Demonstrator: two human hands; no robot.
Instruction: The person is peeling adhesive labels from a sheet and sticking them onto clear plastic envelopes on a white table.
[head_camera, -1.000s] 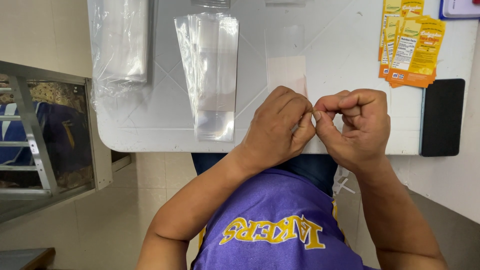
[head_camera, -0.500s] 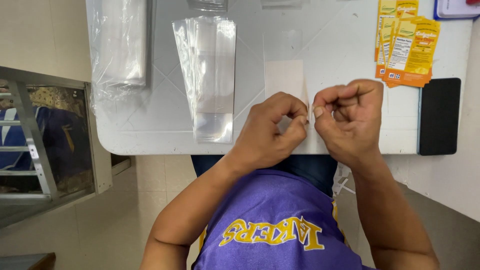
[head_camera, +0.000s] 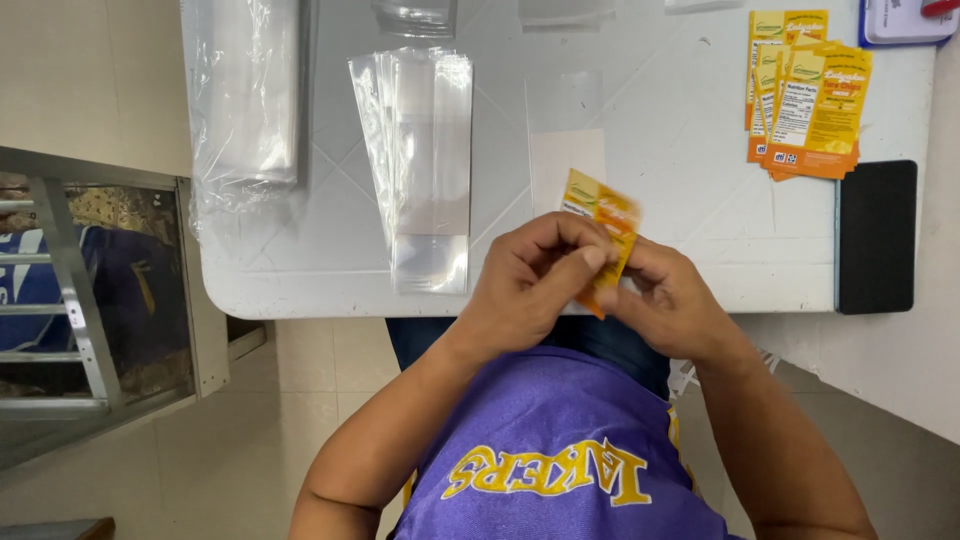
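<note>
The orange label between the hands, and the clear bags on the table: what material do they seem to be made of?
The orange label, pinched by the left hand and right hand, looks like thin glossy printed paper or film; it bends and shines slightly. The clear bags look like thin transparent plastic, showing glare and the white table through them.

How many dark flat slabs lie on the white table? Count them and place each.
1. The black flat slab lies at the right edge of the white table, below the stack of orange labels. No others show.

Left hand (head_camera: 525, 285), right hand (head_camera: 670, 305) pinch orange label (head_camera: 600, 225) over white table (head_camera: 700, 200) edge.
</note>
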